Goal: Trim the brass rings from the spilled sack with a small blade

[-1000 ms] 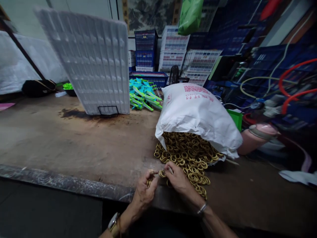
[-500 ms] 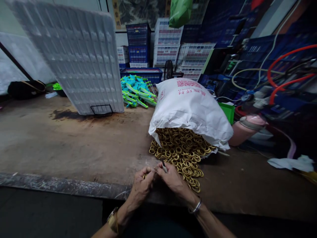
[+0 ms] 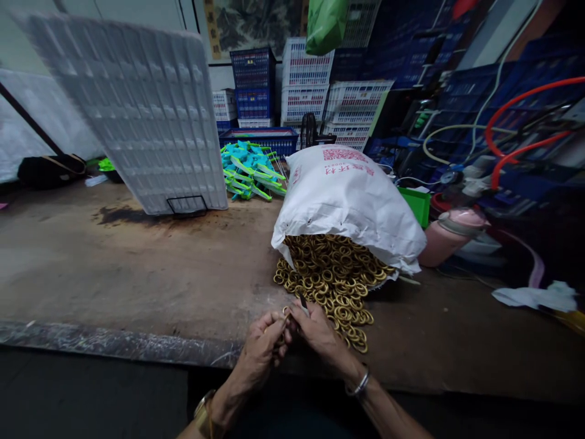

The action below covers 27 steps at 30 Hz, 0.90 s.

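My left hand is closed, its thumb and fingers pinching a brass-coloured ring near the table's front edge. My right hand meets it fingertip to fingertip. Out of the right fist sticks a slim knife-like tool with a dark end and a pale flat part; the fingers hide the rest of it. Just beyond and to the right of my hands, many loose rings spill from the mouth of a white woven sack lying on its side.
A translucent ribbed plastic panel stands upright on the wooden table at left. Turquoise and green plastic parts lie behind the sack. A pink bottle stands right of it, near red hoses. Stacked crates fill the back.
A ring now shows between my fingertips, where it was not clearly visible before. My left hand has turned slightly and its fingers have shifted. The right hand keeps the tool.
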Motion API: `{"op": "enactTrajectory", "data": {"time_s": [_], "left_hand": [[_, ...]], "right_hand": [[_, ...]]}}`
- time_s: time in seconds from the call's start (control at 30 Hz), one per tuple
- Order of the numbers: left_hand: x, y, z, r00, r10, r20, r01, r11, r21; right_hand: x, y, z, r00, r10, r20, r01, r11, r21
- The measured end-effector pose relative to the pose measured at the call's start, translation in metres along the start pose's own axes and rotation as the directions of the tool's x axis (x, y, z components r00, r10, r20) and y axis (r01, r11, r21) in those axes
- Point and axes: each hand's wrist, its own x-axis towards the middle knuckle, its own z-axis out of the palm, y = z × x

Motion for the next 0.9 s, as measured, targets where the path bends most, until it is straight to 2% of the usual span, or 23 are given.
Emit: {"op": "enactTrajectory", "data": {"time_s": [0.1, 0.2, 0.3, 0.4, 0.5, 0.6, 0.73, 0.8, 0.9], "left_hand": [[-0.001, 0.000, 0.001, 0.999, 0.008, -0.051, -0.006, 0.999, 0.052], [0.000, -0.001, 0.002, 0.995, 0.018, -0.100, -0.010, 0.997, 0.078], [0.004, -0.006, 0.001, 0.991, 0.063, -0.119, -0.050, 0.993, 0.103], [0.008, -0.012, -0.002, 0.984, 0.133, -0.116, -0.115, 0.982, 0.150], [0.005, -0.011, -0.004, 0.984, 0.140, -0.109, -0.121, 0.979, 0.166], [-0.009, -0.001, -0.002, 0.996, 0.074, -0.053, -0.062, 0.978, 0.199], [-0.036, 0.004, -0.005, 0.988, -0.093, 0.126, 0.059, 0.967, 0.248], [-0.045, -0.006, -0.015, 0.968, -0.190, 0.165, 0.143, 0.955, 0.261], [-0.053, -0.035, -0.042, 0.944, -0.311, 0.114, 0.275, 0.928, 0.250]], "right_hand": [[-0.006, -0.001, -0.002, 0.993, -0.114, -0.009, 0.106, 0.948, -0.301], [-0.015, 0.002, -0.003, 0.975, -0.198, 0.103, 0.222, 0.826, -0.517], [-0.020, 0.003, -0.002, 0.973, -0.185, 0.138, 0.231, 0.747, -0.623], [-0.021, 0.000, -0.002, 0.975, -0.162, 0.153, 0.223, 0.702, -0.676], [-0.020, -0.005, -0.003, 0.980, -0.114, 0.166, 0.199, 0.666, -0.719], [-0.015, -0.005, -0.007, 0.991, -0.073, 0.110, 0.132, 0.629, -0.766], [-0.006, -0.001, -0.018, 0.998, -0.054, 0.009, 0.039, 0.583, -0.812], [-0.003, 0.001, -0.020, 0.997, -0.082, 0.006, 0.053, 0.591, -0.805], [-0.003, 0.004, -0.016, 0.992, -0.123, 0.011, 0.086, 0.621, -0.779]]}}
